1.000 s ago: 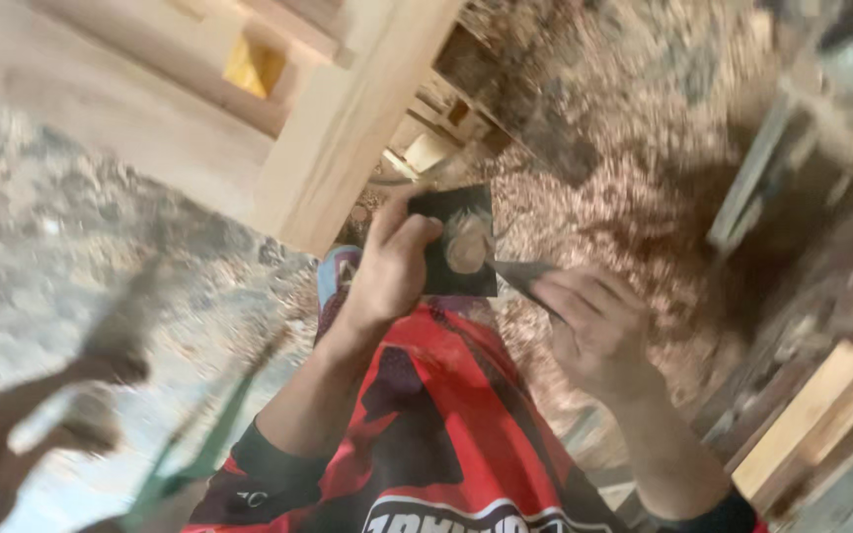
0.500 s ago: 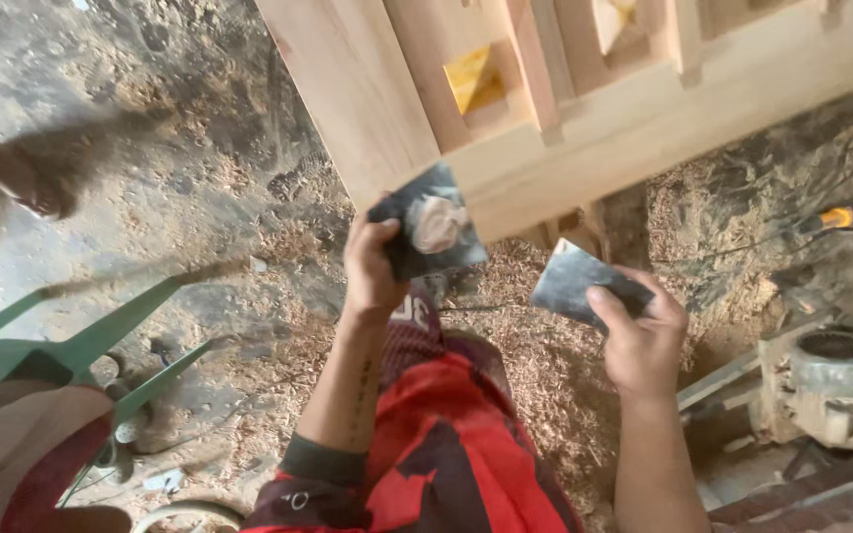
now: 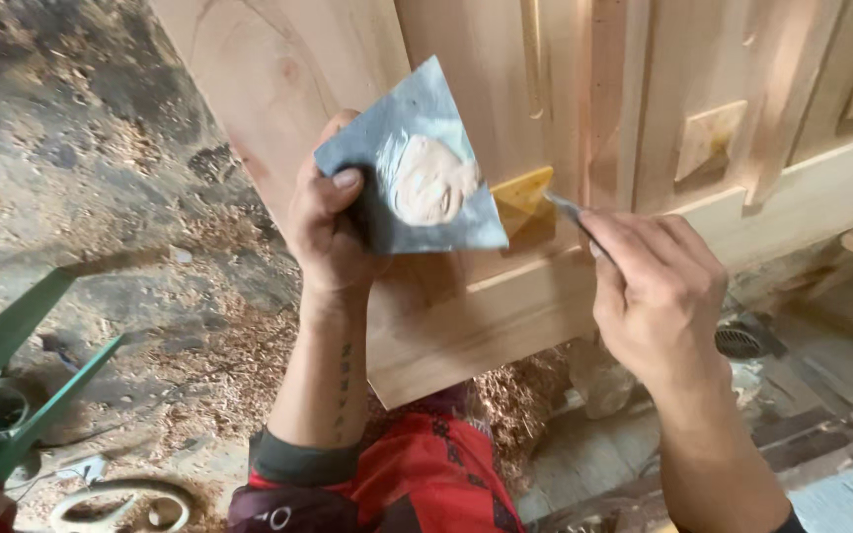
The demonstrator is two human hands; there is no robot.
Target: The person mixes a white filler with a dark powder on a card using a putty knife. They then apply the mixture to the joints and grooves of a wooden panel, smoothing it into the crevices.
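My left hand [image 3: 326,215] grips a flat grey metal plate [image 3: 417,168] with a lump of pale filler paste [image 3: 433,181] on it, held up in front of a pale wooden door [image 3: 466,89]. My right hand [image 3: 656,286] pinches a thin metal scraper blade [image 3: 567,208] whose tip touches a raised yellowish diamond-shaped panel [image 3: 527,190] on the door. Most of the blade is hidden by my fingers.
Another raised wooden panel [image 3: 708,138] sits further right on the door. Sawdust and shavings [image 3: 219,345] cover the ground at left. A green metal frame [image 3: 12,365] stands at lower left, a fan-like grille [image 3: 742,341] at right. My red trousers [image 3: 426,484] are below.
The view has closed in on the door. My left hand raised the plate higher, and my right hand turned its blade edge-on and brought it to the yellowish panel.
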